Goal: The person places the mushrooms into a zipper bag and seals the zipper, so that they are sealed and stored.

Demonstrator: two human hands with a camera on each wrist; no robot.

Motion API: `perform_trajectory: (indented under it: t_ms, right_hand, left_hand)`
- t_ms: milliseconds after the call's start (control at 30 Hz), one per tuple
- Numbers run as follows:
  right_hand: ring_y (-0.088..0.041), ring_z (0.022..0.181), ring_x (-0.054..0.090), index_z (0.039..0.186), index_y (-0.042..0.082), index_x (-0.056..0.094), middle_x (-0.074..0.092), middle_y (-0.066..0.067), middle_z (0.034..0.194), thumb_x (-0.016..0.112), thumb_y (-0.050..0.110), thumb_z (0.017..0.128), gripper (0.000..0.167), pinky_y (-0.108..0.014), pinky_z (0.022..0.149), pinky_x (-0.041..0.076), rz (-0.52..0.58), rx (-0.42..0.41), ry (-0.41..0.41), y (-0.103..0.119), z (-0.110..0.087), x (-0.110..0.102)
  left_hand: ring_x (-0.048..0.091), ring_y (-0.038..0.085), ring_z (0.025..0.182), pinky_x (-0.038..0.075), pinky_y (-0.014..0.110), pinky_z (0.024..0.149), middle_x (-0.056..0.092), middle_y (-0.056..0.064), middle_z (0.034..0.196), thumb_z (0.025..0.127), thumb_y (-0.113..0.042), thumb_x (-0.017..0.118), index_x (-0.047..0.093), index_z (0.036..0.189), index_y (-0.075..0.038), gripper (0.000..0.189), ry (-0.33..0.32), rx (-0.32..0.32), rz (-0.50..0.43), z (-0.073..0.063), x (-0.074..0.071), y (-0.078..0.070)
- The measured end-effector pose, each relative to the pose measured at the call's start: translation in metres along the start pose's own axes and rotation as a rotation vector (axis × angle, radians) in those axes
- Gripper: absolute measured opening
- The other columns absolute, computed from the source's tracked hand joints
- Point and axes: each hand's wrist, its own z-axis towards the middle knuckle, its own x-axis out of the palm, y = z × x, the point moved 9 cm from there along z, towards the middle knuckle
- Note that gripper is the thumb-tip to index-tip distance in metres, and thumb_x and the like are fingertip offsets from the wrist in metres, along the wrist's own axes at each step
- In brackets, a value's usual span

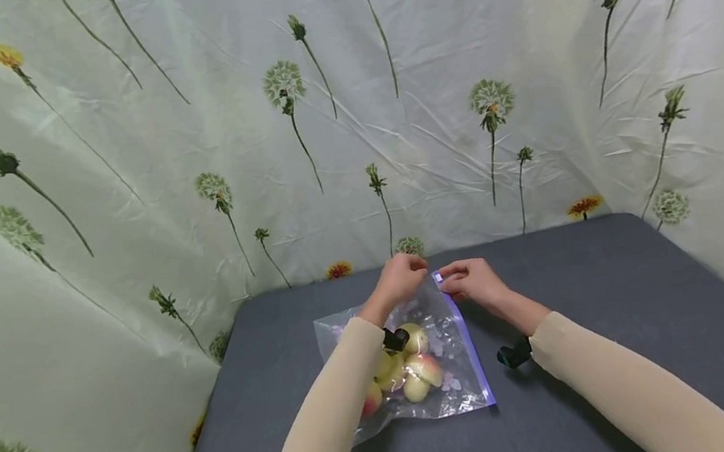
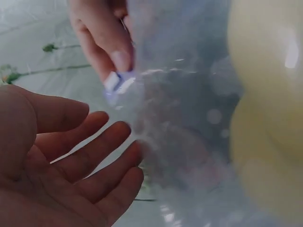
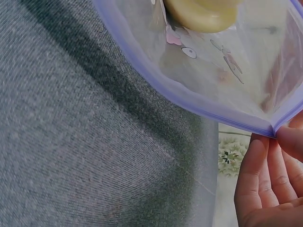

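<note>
A clear zip bag (image 1: pixel 459 386) with a purple zip edge (image 1: pixel 475 363) lies on the dark table, its zip edge facing right. Inside it are several yellow fruits (image 1: pixel 423 369), some blushed red. At the bag's far corner my right hand (image 1: pixel 477 285) pinches the zip edge beside a small white slider (image 2: pixel 112 81). From that pinched corner, the two purple lips (image 3: pixel 170 94) spread apart in the right wrist view. My left hand (image 2: pixel 71 161) has its fingers loosely extended beside the bag's plastic, close to the slider, and holds nothing.
The dark grey table (image 1: pixel 562 288) reaches back to a pale curtain (image 1: pixel 227 120) printed with dandelions, which also hangs along both sides. A black wrist camera (image 1: pixel 395 340) on the left wrist overlaps the bag in the head view.
</note>
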Motion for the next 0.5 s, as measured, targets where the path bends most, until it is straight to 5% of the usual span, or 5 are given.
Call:
perform_trajectory:
  t_ms: [200,500]
  right_hand:
    - [-0.019,0.084,0.071,0.12,-0.004,0.069,0.073,-0.017,0.105,0.075,0.009,0.092,0.032,-0.049,0.084,0.056,0.003,0.001,-0.006,0.001,0.002,0.0]
    - [-0.018,0.081,0.071,0.115,-0.005,0.071,0.074,-0.015,0.102,0.075,0.012,0.092,0.028,-0.047,0.082,0.057,0.009,0.001,-0.016,-0.001,0.001,0.0]
  left_hand:
    - [0.065,0.017,0.09,0.052,0.033,0.078,0.073,0.002,0.1,0.1,-0.019,0.063,0.077,0.105,-0.009,0.018,0.051,-0.02,-0.07,0.009,0.014,0.015]
    - [0.061,0.012,0.078,0.049,0.029,0.072,0.071,-0.002,0.085,0.099,-0.016,0.066,0.077,0.092,-0.009,0.015,0.058,0.026,-0.148,0.014,0.019,0.017]
